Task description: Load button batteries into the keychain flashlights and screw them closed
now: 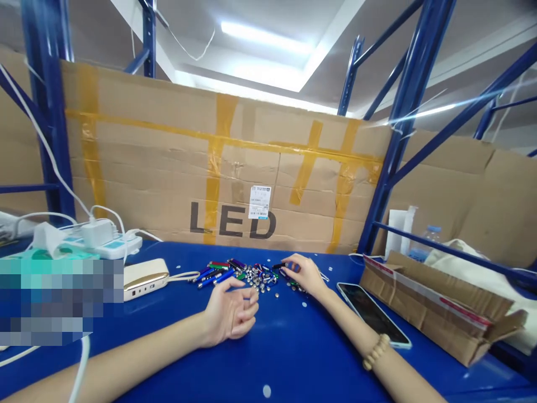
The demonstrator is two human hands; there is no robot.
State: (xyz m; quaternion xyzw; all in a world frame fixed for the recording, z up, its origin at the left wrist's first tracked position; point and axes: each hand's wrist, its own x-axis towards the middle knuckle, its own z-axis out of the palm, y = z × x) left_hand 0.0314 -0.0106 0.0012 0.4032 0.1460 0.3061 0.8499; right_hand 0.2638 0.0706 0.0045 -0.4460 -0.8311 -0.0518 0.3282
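Where the blue tabletop (289, 352) nears the cardboard wall, a loose pile of small shiny silver metal pieces (257, 275) lies just in front of the printed letters, mixed with blue and green bits. Beside its left edge, and partly touching it, lie slim metallic blue cylinders (216, 278), with a red cylinder (218, 265) among them.

At the pile's right side, the right hand (305, 275) reaches in palm down, its thumb and fingertips closed on a small black cylindrical piece (278, 266). The left hand (232, 312) rests nearer the camera, palm turned up and empty, its fingers loosely curled and the thumb apart from them. A beaded light-wood bracelet (376, 352) circles the right wrist.

Farther out on the right, a black-screened smartphone in a pale case (373, 314) lies beside the right forearm, next to a long open brown cardboard box (432, 313). On the left stand a white rectangular device with a gold band (146, 279) and a white power strip with cables (109, 242). Behind everything rises a large brown cardboard panel marked "LED" (168, 168), crossed by yellow tape and framed by blue metal posts (405, 106).
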